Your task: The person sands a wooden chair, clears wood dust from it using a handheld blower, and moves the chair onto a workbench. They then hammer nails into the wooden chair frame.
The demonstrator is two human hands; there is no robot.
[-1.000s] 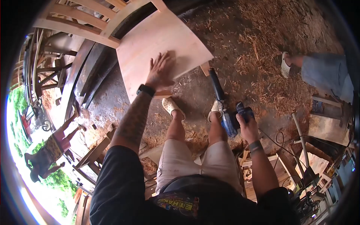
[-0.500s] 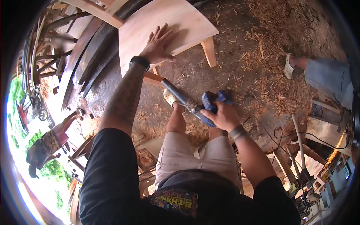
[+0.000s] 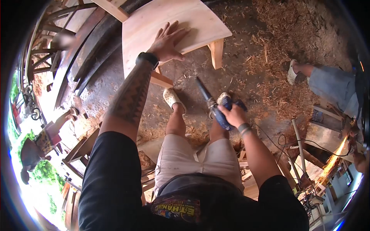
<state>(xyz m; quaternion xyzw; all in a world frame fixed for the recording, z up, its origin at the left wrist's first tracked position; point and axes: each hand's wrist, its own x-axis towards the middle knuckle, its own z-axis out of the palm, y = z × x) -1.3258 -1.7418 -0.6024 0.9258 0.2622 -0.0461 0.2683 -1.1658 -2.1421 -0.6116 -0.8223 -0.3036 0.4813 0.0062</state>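
Note:
My left hand (image 3: 168,42) lies flat on the pale wooden seat of a chair (image 3: 154,23), fingers spread, near the seat's front edge. A front leg (image 3: 216,54) of the chair shows below the seat. My right hand (image 3: 234,115) is wrapped round the grip of a blue handheld blower (image 3: 223,119). Its long dark nozzle (image 3: 203,88) points up and left toward the chair, apart from it. The blower hangs over the floor in front of my right leg, partly covering my right clog (image 3: 223,97).
Wood shavings (image 3: 285,77) litter the dirty floor. Dark curved boards (image 3: 96,46) lie at the left. Another person's clogged foot (image 3: 293,72) is at the right, and sparks (image 3: 333,159) fly at lower right near a cable (image 3: 308,139). Someone in a cap (image 3: 32,154) is at far left.
The blower's nozzle has swung right, away from the chair's lower leg. My left hand stays flat on the seat. The sparks at lower right have grown larger.

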